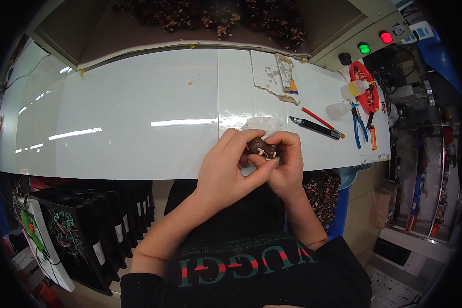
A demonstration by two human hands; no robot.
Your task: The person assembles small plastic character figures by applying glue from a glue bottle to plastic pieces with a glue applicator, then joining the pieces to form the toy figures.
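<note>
Above the front edge of the white table (133,149), both hands hold a small dark brown piece with cream-coloured bits (262,148). It looks like a little moulded figure, though the fingers cover much of it. My left hand (222,165) grips it from the left, with thumb and fingers bent around it. From the right, my right hand (288,170) pinches the same piece. Just beyond the fingers lies a crumpled white tissue or cloth (263,123). A black utility knife (315,128) and a thin red stick-like tool (318,118) rest to the right.
Blue-handled pliers (361,128), two squeeze bottles (339,110) and a red basket of small pieces (367,102) are at the right. At the back, brown-and-cream pieces (220,23) fill a box-like opening. Black trays (92,231) stand lower left; a blue bin (340,213) is lower right.
</note>
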